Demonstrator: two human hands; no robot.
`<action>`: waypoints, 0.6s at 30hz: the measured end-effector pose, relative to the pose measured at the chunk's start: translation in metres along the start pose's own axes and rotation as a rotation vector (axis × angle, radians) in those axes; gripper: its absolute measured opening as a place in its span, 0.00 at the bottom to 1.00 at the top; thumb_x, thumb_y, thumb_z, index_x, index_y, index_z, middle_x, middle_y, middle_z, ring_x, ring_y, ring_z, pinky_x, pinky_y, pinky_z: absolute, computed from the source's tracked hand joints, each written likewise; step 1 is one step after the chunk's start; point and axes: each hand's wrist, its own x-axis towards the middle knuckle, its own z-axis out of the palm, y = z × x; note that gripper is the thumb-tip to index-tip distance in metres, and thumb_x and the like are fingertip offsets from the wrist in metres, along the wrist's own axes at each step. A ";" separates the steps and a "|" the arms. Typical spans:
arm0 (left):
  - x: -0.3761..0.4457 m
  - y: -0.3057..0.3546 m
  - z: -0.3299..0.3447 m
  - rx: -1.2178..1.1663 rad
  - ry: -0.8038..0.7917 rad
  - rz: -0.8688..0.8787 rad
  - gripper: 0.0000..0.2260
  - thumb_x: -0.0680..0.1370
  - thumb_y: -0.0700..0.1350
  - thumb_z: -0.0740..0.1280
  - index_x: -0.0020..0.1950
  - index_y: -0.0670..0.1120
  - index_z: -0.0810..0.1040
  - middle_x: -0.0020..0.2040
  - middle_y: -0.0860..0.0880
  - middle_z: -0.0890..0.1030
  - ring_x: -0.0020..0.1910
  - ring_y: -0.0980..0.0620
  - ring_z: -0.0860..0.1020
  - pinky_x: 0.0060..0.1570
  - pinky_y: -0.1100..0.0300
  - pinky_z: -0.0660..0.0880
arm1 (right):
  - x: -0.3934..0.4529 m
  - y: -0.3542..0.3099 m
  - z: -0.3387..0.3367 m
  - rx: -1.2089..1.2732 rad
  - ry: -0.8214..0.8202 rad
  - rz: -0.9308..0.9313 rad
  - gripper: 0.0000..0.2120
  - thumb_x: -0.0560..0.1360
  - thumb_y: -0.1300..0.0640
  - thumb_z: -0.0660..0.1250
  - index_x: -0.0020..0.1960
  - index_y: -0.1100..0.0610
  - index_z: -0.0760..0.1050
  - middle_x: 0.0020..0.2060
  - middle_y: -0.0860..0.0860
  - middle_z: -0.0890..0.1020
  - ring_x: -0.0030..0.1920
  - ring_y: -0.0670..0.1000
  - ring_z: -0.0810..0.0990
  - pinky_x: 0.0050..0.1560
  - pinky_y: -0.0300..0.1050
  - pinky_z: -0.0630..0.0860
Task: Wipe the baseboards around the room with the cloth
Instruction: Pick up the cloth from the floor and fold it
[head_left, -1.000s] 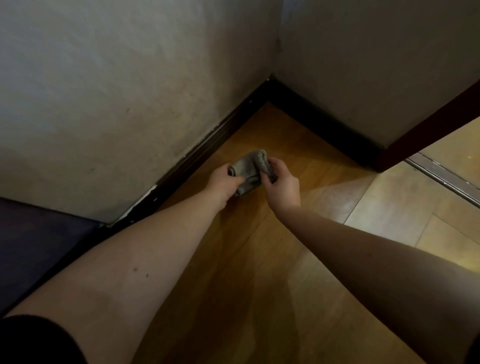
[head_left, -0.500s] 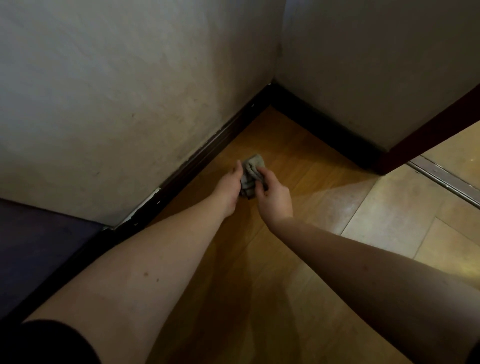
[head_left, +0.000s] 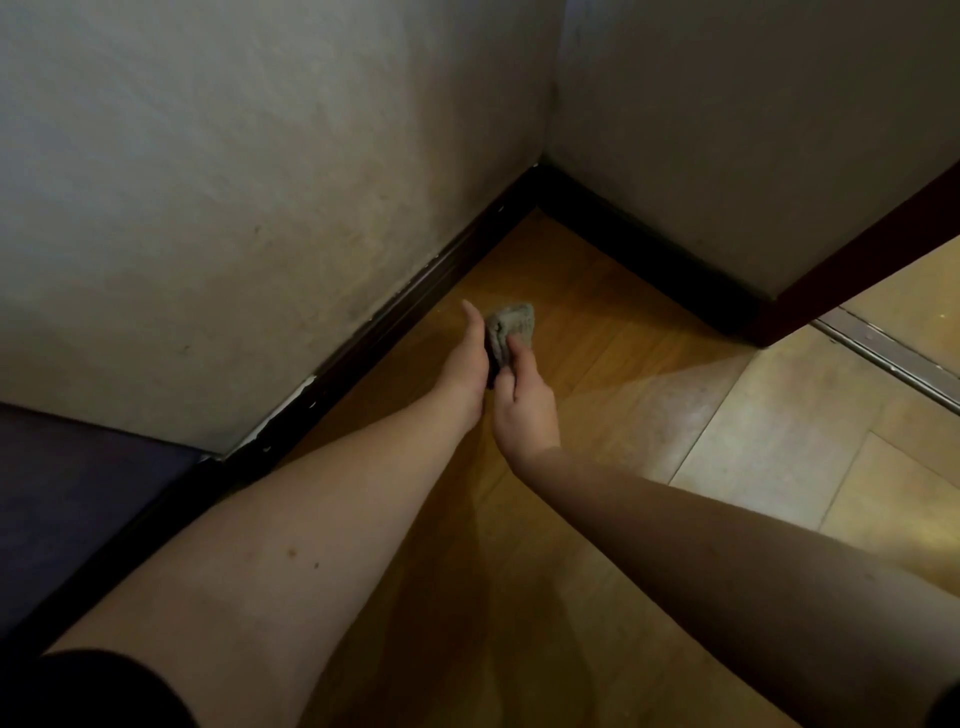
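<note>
A small grey cloth (head_left: 511, 330), folded into a thick wad, is held between both hands above the wooden floor. My left hand (head_left: 465, 366) lies flat against the cloth's left side, its thumb pointing up and its fingers hidden behind the cloth. My right hand (head_left: 522, 397) grips the cloth from the right, with its thumb on the front face. The dark baseboard (head_left: 415, 291) runs along the left wall to the corner, a hand's width left of the cloth. A second stretch of dark baseboard (head_left: 654, 260) continues along the far wall.
White chipped paint shows on the baseboard's top edge (head_left: 304, 387) nearer to me. A dark blue surface (head_left: 67, 499) lies at the lower left. A dark door frame (head_left: 852, 265) and a metal threshold strip (head_left: 883, 353) stand at the right, with lighter floor tiles (head_left: 779, 436) beyond.
The cloth has been folded from a spread piece into a compact wad. Both hands have come closer together, and the left hand has flattened against it.
</note>
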 end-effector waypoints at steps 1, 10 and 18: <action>0.000 0.001 -0.001 0.007 -0.023 0.016 0.34 0.67 0.79 0.55 0.55 0.55 0.79 0.48 0.53 0.85 0.49 0.55 0.82 0.43 0.60 0.75 | 0.001 0.001 -0.002 0.029 -0.023 -0.008 0.22 0.82 0.53 0.52 0.75 0.49 0.62 0.70 0.52 0.72 0.69 0.52 0.71 0.69 0.49 0.70; 0.020 -0.003 -0.026 0.070 -0.007 0.053 0.09 0.81 0.55 0.64 0.55 0.51 0.76 0.56 0.47 0.82 0.54 0.49 0.82 0.56 0.52 0.78 | 0.034 0.014 -0.024 0.148 0.108 0.145 0.20 0.81 0.46 0.60 0.71 0.50 0.67 0.62 0.43 0.73 0.59 0.42 0.73 0.53 0.35 0.73; 0.015 0.001 -0.025 0.027 -0.039 0.098 0.23 0.74 0.47 0.74 0.66 0.43 0.75 0.57 0.46 0.82 0.52 0.51 0.82 0.42 0.61 0.80 | 0.054 0.020 -0.035 0.465 -0.100 0.344 0.20 0.78 0.42 0.64 0.62 0.55 0.75 0.53 0.49 0.81 0.54 0.49 0.81 0.49 0.42 0.79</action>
